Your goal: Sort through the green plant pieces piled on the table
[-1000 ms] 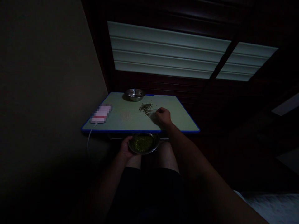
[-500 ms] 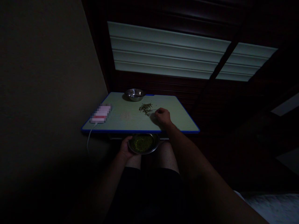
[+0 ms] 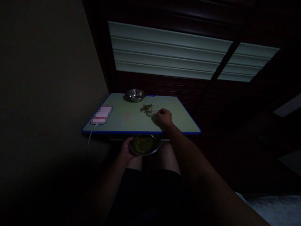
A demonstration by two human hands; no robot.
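Observation:
A small pale green table (image 3: 178, 121) with a blue rim stands in front of me in a dim room. My left hand (image 3: 125, 149) grips the rim of a steel bowl (image 3: 144, 145) full of green grains, held just under the table's near edge above my knees. My right hand (image 3: 164, 117) rests on the tabletop with its fingers curled, right beside a small dark pile of grains (image 3: 146, 109). Whether those fingers pinch anything is too dark to make out.
An empty steel bowl (image 3: 135, 94) stands at the table's far edge. A faint pale heap (image 3: 127, 117) lies mid-table. A pink device (image 3: 101, 115) with a white cable (image 3: 89, 139) sits at the left edge. A wall runs along the left, slatted panels behind.
None beyond a slight shift of my right hand on the tabletop by the dark pile.

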